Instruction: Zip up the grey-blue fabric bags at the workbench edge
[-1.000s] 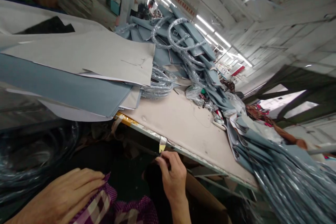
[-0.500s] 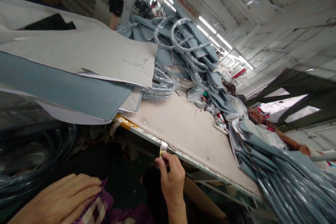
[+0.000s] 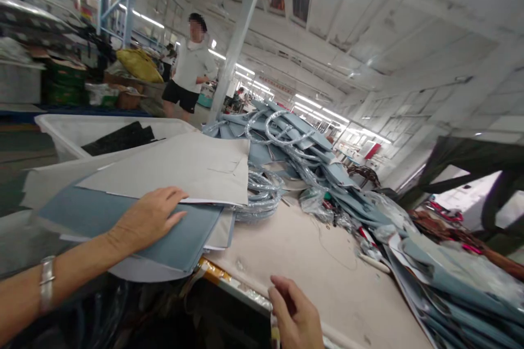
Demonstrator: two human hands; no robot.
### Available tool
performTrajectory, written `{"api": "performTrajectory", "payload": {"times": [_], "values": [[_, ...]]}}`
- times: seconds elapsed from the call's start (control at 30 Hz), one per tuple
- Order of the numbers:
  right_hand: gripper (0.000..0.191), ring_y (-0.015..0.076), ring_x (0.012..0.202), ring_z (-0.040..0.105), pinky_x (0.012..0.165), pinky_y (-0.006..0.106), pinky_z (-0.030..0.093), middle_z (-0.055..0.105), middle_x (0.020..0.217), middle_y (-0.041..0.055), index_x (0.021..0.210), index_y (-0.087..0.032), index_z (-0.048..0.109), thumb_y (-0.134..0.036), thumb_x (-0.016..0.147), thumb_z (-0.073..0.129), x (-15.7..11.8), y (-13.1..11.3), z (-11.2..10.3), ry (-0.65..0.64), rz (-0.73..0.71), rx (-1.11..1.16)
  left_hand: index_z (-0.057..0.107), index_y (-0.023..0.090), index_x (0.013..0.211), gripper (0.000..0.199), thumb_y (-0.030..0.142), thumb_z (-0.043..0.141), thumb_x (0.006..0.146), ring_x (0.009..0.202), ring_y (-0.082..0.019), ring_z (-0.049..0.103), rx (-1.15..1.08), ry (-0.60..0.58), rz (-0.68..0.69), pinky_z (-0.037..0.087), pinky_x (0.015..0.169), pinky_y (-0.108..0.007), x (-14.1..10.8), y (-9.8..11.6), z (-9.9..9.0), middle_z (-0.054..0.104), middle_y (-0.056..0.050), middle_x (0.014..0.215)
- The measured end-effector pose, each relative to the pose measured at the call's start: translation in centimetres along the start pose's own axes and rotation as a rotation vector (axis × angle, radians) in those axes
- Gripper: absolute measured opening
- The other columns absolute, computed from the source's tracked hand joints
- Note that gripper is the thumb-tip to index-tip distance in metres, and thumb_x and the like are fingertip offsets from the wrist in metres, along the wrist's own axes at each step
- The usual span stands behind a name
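My left hand [image 3: 149, 218], with a silver bracelet [image 3: 47, 283] on the wrist, rests on a blue-grey sheet [image 3: 94, 218], fingers apart, fingertips by the edge of the pale grey sheet [image 3: 184, 163] lying on top. At the front edge of the beige table [image 3: 286, 245] is my right hand [image 3: 297, 313], its fingers curled. A small yellowish piece shows below those fingers, mostly hidden, so whether they grip it is unclear. Coiled tubing in clear plastic [image 3: 260, 196] lies beside the stacked sheets.
Blue-grey pieces and wrapped tubing form a heap [image 3: 295, 142] at the back. More wrapped pieces [image 3: 462, 305] cover the right side. A white bin [image 3: 61, 136] with dark material stands behind the sheets. A person [image 3: 190, 71] stands beyond it, near a pillar [image 3: 237, 43].
My left hand has risen from the lower left onto the sheets. My right hand has moved right and lower in view. The camera view has tilted up, showing more of the person.
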State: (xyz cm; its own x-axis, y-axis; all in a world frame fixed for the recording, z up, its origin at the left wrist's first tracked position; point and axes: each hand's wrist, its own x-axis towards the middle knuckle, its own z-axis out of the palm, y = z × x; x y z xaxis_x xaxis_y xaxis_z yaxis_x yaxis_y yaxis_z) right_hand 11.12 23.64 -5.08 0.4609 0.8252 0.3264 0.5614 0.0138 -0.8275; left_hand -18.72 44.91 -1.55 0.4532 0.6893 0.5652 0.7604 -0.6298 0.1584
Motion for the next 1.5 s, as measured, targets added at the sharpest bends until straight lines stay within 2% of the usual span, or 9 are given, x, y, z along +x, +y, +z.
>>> {"api": "performTrajectory", "payload": {"times": [0.17, 0.3, 0.43, 0.73, 0.9, 1.1, 1.23, 1.37, 1.5], "values": [[0.047, 0.0192, 0.060, 0.067, 0.045, 0.024, 0.049, 0.071, 0.084, 0.0086, 0.123, -0.011, 0.066, -0.041, 0.092, 0.047, 10.6, -5.2, 5.6, -0.145, 0.029, -0.100, 0.068, 0.013, 0.105, 0.031, 0.032, 0.047, 0.091, 0.100, -0.031, 0.063, -0.063, -0.030, -0.047, 0.051, 0.095, -0.049, 0.9, -0.8, 2.8, 0.067, -0.013, 0.106], [0.041, 0.0184, 0.043, 0.060, 0.042, 0.024, 0.044, 0.065, 0.055, 0.0048, 0.091, -0.014, 0.074, -0.044, 0.094, 0.047, 16.1, -7.0, 10.1, -0.200, 0.022, -0.204, 0.068, 0.013, 0.107, 0.029, 0.024, 0.046, 0.093, 0.104, -0.032, 0.062, -0.114, -0.012, -0.114, 0.050, 0.097, -0.053, -0.1, -0.3, 3.2, 0.067, -0.014, 0.108], [0.037, 0.0215, 0.044, 0.061, 0.040, 0.026, 0.041, 0.063, 0.051, 0.0076, 0.064, -0.018, 0.066, -0.039, 0.091, 0.052, 17.2, -8.0, 12.2, -0.219, -0.005, -0.292, 0.068, 0.016, 0.110, 0.024, 0.016, 0.051, 0.092, 0.105, -0.028, 0.063, -0.062, -0.020, -0.154, 0.052, 0.097, -0.046, -0.8, 0.5, 2.6, 0.068, -0.011, 0.111], [0.020, 0.0278, 0.088, 0.069, 0.069, 0.030, 0.044, 0.073, 0.093, 0.0148, 0.101, -0.015, 0.068, -0.021, 0.093, 0.051, 18.4, -15.7, 10.7, 0.022, -0.333, -0.574, 0.062, 0.018, 0.120, 0.033, 0.016, 0.055, 0.088, 0.118, -0.025, 0.060, -0.142, 0.056, -0.129, 0.049, 0.107, -0.044, -2.4, 0.2, -0.7, 0.064, -0.012, 0.125], [0.020, 0.0253, 0.090, 0.068, 0.072, 0.028, 0.041, 0.073, 0.096, 0.0109, 0.105, -0.018, 0.069, -0.020, 0.096, 0.051, 20.5, -22.9, 4.4, 0.095, -0.604, -0.713, 0.059, 0.015, 0.125, 0.047, 0.046, 0.041, 0.096, 0.125, -0.029, 0.055, -0.369, 0.206, -0.227, 0.041, 0.113, -0.050, -3.0, -1.0, -6.2, 0.061, -0.014, 0.131], [0.017, 0.0242, 0.091, 0.066, 0.077, 0.029, 0.044, 0.073, 0.096, 0.0074, 0.100, -0.018, 0.070, -0.021, 0.093, 0.055, 19.4, -29.5, -8.8, 0.238, -0.866, -0.778, 0.051, 0.028, 0.137, 0.054, 0.059, 0.037, 0.095, 0.124, -0.023, 0.059, -0.733, -0.209, -0.113, 0.050, 0.104, -0.036, -6.1, 2.4, -12.3, 0.060, -0.004, 0.137], [0.017, 0.0203, 0.075, 0.066, 0.069, 0.028, 0.043, 0.073, 0.082, 0.0043, 0.092, -0.018, 0.072, -0.029, 0.092, 0.059, 15.4, -33.6, -17.7, 0.444, -1.067, -0.770, 0.038, 0.020, 0.145, 0.068, 0.064, 0.043, 0.093, 0.133, -0.030, 0.050, -0.510, 0.112, -0.118, 0.043, 0.111, -0.048, -5.5, 5.9, -13.3, 0.049, -0.013, 0.146], [0.053, 0.0135, 0.063, 0.061, 0.062, 0.030, 0.039, 0.069, 0.072, 0.0027, 0.093, -0.017, 0.074, -0.061, 0.097, 0.045, 9.3, -37.2, -24.4, 0.451, -1.098, -0.862, 0.024, 0.019, 0.151, 0.083, 0.070, 0.046, 0.089, 0.144, -0.035, 0.030, -0.318, 0.454, 0.063, 0.029, 0.118, -0.059, -3.7, 10.6, -15.9, 0.030, -0.016, 0.157], [0.070, 0.0127, 0.060, 0.060, 0.063, 0.033, 0.038, 0.070, 0.072, 0.0029, 0.092, -0.017, 0.075, -0.076, 0.090, 0.037, 2.5, -37.8, -28.4, 0.291, -0.988, -0.926, 0.019, 0.029, 0.153, 0.074, 0.067, 0.041, 0.093, 0.143, -0.030, 0.035, -0.513, 0.384, 0.270, 0.034, 0.117, -0.053, -5.2, 18.0, -19.4, 0.032, -0.010, 0.158]]}}
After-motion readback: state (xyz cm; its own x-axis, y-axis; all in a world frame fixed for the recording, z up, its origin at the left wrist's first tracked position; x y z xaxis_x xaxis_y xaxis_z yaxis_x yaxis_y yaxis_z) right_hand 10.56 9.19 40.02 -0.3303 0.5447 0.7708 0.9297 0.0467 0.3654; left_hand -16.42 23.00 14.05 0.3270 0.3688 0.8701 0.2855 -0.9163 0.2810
